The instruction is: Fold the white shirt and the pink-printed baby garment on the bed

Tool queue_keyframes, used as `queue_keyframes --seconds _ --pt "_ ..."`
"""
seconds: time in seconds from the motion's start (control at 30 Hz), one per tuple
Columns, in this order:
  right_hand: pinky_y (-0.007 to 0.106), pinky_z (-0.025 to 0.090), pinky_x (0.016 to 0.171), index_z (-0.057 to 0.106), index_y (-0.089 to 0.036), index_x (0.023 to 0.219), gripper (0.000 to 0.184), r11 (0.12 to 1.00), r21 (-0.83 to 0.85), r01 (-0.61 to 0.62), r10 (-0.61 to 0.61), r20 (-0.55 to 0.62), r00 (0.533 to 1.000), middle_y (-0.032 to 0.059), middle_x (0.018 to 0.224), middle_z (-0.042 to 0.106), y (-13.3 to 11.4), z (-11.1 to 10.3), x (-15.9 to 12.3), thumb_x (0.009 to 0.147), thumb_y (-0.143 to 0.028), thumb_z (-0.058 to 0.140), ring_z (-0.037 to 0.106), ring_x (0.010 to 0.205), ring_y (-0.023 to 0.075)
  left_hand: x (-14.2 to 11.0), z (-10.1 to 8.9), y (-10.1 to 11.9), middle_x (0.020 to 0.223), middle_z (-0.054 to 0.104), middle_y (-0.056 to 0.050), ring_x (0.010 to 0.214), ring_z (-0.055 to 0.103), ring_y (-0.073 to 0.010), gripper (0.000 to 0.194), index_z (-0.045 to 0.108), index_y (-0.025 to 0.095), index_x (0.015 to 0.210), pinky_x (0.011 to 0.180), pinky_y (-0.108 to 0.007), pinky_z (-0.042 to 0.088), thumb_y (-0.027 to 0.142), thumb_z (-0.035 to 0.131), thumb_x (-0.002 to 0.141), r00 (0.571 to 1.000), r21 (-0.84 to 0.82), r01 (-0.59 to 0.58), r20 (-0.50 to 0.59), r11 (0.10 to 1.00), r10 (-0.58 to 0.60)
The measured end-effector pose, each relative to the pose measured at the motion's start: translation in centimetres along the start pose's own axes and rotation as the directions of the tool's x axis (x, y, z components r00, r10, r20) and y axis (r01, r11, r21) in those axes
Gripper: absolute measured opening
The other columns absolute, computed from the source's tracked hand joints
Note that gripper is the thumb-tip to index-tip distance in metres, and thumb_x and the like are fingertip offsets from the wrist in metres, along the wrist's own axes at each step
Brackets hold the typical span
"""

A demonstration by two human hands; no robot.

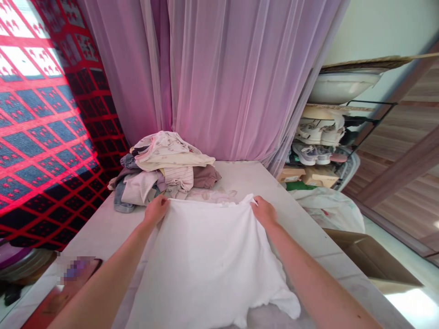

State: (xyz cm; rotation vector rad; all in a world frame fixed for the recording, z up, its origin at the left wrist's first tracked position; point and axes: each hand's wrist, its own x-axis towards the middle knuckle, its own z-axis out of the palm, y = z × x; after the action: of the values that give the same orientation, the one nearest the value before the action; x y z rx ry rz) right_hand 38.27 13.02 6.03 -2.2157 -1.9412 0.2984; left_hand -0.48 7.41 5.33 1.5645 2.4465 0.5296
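Note:
A white cloth garment (206, 265), probably a T-shirt, lies spread on the pale table top (240, 178), with its far edge lifted. My left hand (156, 210) grips that edge at the left corner, and my right hand (263, 211) pinches it at the right corner. Just beyond my left hand stands a heap of folded and crumpled clothes (161, 171) in white, grey and mauve. My left hand's knuckles are very close to it. The garment's near end runs out of view at the bottom.
A sheer lilac curtain (219, 77) hangs behind the table, and a red-and-black patterned cloth (44, 137) hangs left. To the right stand a rack of sneakers (315, 137), a white basin (343, 87), a white bag (325, 210) and a cardboard box (373, 256). A blurred item (75, 269) lies at the near left.

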Motion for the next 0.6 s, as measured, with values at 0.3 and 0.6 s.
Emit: queue_keyframes --seconds 0.3,0.6 --pt "0.03 0.044 0.088 0.054 -0.023 0.128 0.04 0.987 0.156 -0.038 0.024 0.089 0.996 0.0098 0.117 0.066 -1.9 1.4 1.6 0.092 -0.036 0.046 0.061 0.107 0.0231 -0.8 -0.3 -1.4 0.096 0.072 -0.004 0.092 0.065 -0.0199 0.045 0.053 0.016 0.119 0.07 -0.026 0.044 0.045 0.045 0.086 0.999 -0.119 0.04 0.013 0.992 -0.039" --pt "0.026 0.051 0.066 0.035 -0.018 0.144 0.068 0.747 0.587 -0.313 -0.049 0.518 0.854 0.0091 0.103 0.069 5.0 -1.8 -8.6 0.085 -0.04 0.06 0.065 0.078 0.0167 -7.4 -1.2 -2.1 0.113 0.069 -0.009 0.096 0.063 -0.024 0.071 0.033 0.011 0.142 0.082 -0.032 0.045 0.047 0.046 0.082 0.997 -0.107 -0.022 0.077 0.994 0.03"
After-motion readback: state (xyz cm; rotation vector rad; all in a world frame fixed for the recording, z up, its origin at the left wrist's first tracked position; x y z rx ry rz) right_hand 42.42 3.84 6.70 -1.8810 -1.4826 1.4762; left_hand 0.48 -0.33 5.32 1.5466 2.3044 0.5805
